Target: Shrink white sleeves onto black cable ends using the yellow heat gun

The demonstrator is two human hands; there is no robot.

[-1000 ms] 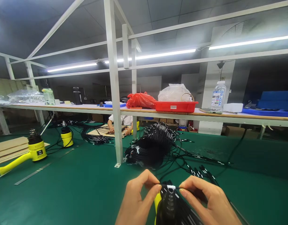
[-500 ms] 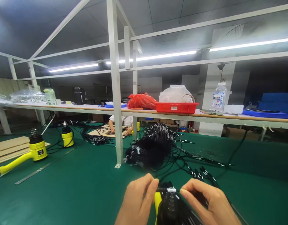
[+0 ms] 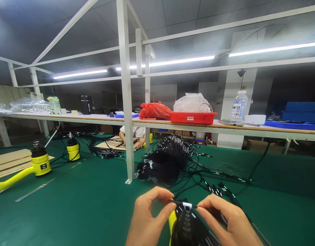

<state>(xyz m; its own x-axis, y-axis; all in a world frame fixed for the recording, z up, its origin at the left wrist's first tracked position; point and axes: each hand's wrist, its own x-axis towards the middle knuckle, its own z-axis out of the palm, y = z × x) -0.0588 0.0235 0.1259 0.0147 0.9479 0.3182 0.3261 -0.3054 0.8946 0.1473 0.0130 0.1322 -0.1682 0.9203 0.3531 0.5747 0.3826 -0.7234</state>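
Observation:
Low in the head view, my left hand (image 3: 148,218) and my right hand (image 3: 228,220) both pinch a thin black cable with a white sleeve (image 3: 186,205) stretched between their fingertips. Each hand is closed on it, thumb against forefinger. The sleeve hangs right over the black nozzle of a yellow heat gun (image 3: 184,225) that stands between my wrists. Behind it, loose black cables with white ends (image 3: 220,189) trail to a large coil of black cables (image 3: 164,164).
The green table (image 3: 78,205) carries two more yellow heat guns (image 3: 36,165) (image 3: 73,148), a metal ruler (image 3: 42,186) and boards at the left. A white post (image 3: 126,102) stands ahead. The shelf holds a red tray (image 3: 192,117) and a bottle (image 3: 238,104). Another person's hands (image 3: 130,141) work opposite.
My hands stay over the heat gun nozzle; the left fingers shifted slightly along the cable, and the white sleeve moved a little between the fingertips.

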